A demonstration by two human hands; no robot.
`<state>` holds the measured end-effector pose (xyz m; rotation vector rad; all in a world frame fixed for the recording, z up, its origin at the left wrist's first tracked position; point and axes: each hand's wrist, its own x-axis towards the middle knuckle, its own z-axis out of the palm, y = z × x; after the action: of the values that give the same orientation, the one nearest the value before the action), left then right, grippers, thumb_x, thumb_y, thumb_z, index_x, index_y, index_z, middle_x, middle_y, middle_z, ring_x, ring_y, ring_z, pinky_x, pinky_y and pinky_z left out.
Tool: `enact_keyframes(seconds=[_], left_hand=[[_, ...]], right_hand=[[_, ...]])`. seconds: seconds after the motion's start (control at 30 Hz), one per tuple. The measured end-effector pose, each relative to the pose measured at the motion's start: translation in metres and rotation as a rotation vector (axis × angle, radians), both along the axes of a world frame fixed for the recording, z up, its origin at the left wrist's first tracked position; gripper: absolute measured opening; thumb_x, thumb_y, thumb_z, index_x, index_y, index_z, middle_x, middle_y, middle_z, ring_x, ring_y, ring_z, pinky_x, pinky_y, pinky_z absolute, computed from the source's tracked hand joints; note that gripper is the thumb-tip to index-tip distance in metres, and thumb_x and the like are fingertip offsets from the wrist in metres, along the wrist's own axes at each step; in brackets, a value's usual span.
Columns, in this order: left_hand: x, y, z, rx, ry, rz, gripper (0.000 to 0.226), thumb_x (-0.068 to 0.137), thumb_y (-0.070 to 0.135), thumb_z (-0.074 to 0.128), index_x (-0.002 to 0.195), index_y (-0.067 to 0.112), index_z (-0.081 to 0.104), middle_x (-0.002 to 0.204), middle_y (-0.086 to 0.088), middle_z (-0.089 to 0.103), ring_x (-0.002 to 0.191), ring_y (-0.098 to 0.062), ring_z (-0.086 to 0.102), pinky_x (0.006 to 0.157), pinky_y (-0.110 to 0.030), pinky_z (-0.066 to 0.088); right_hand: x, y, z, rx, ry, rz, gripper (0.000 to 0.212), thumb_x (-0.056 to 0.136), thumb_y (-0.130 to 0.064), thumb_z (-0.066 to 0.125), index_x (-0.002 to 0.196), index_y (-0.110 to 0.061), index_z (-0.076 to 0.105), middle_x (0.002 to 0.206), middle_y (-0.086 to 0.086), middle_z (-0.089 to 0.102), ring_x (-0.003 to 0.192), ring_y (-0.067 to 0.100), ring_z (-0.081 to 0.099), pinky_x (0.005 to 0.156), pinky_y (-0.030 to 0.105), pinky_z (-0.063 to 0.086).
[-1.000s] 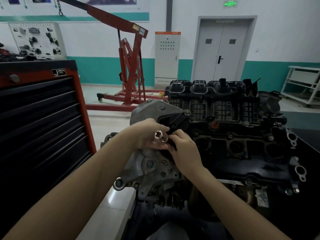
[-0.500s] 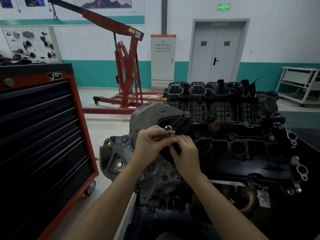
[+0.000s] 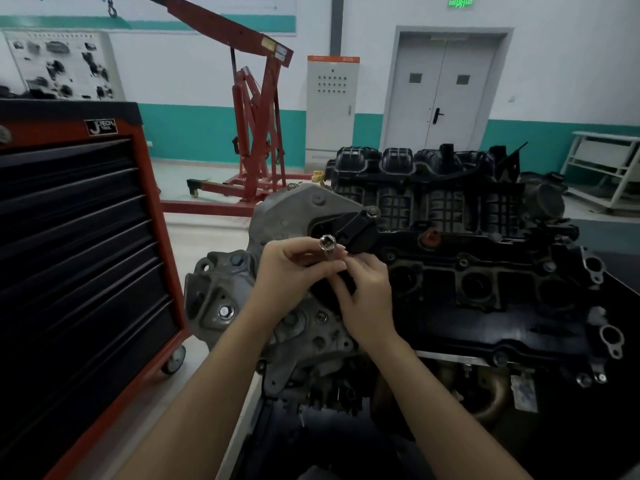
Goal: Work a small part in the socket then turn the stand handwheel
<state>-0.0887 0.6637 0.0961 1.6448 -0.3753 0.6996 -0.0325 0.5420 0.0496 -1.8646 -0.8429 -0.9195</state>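
My left hand [image 3: 287,271] pinches a small shiny metal socket [image 3: 327,243], its open end facing up toward me. My right hand [image 3: 367,296] meets it from the right, with fingers curled around the lower part of the same tool; what lies under the fingers is hidden. Both hands hover over the grey front cover [image 3: 294,213] of a car engine [image 3: 467,271], just in front of a black round cap [image 3: 349,226] bolted to the engine's left end.
A red and black tool cabinet [image 3: 79,258] on castors stands close on the left. A red engine hoist [image 3: 256,133] is behind, with a grey electrical cabinet [image 3: 332,109], double doors [image 3: 446,88] and a white rack [image 3: 606,168] at the far right.
The socket has turned from lying sideways to standing upright between my fingers. Both hands stay together at the engine's left end, and my view has pulled back slightly.
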Motion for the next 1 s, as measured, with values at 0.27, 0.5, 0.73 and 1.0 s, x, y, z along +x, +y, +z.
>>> enact_keyframes(seconds=[0.27, 0.5, 0.73, 1.0], left_hand=[[-0.0011, 0.002, -0.0019, 0.09, -0.058, 0.003, 0.022, 0.068, 0.002, 0.08, 0.089, 0.002, 0.075, 0.089, -0.009, 0.075, 0.086, -0.017, 0.072, 0.079, -0.023, 0.054], [-0.0018, 0.0003, -0.0054, 0.016, -0.075, -0.045, 0.033, 0.074, -0.013, 0.073, 0.097, 0.01, 0.071, 0.091, -0.005, 0.074, 0.089, -0.017, 0.072, 0.083, -0.027, 0.056], [-0.0015, 0.0013, -0.0054, 0.113, -0.108, 0.031, 0.024, 0.068, 0.001, 0.083, 0.087, 0.014, 0.076, 0.084, -0.001, 0.074, 0.081, -0.013, 0.07, 0.078, -0.025, 0.053], [-0.0022, 0.003, -0.0039, 0.033, -0.055, -0.119, 0.022, 0.07, -0.004, 0.079, 0.088, 0.006, 0.075, 0.089, -0.006, 0.076, 0.089, -0.017, 0.073, 0.081, -0.023, 0.055]], right_hand=[[-0.0004, 0.0032, 0.0019, 0.127, 0.125, -0.004, 0.016, 0.083, -0.027, 0.067, 0.091, -0.014, 0.073, 0.084, -0.006, 0.071, 0.089, 0.0, 0.056, 0.101, 0.02, 0.024], [-0.0031, -0.0001, 0.0017, 0.027, 0.056, 0.001, 0.025, 0.087, -0.018, 0.061, 0.11, -0.011, 0.07, 0.105, -0.003, 0.071, 0.104, -0.01, 0.049, 0.102, 0.019, 0.021], [-0.0043, 0.0034, 0.0037, 0.174, 0.24, -0.025, 0.011, 0.078, -0.02, 0.077, 0.088, -0.021, 0.074, 0.075, -0.028, 0.058, 0.102, 0.007, 0.044, 0.085, 0.01, 0.029], [-0.0039, 0.0008, 0.0015, 0.058, 0.167, 0.003, 0.02, 0.087, -0.016, 0.064, 0.104, -0.012, 0.072, 0.092, -0.003, 0.073, 0.101, 0.005, 0.049, 0.097, 0.03, 0.03]])
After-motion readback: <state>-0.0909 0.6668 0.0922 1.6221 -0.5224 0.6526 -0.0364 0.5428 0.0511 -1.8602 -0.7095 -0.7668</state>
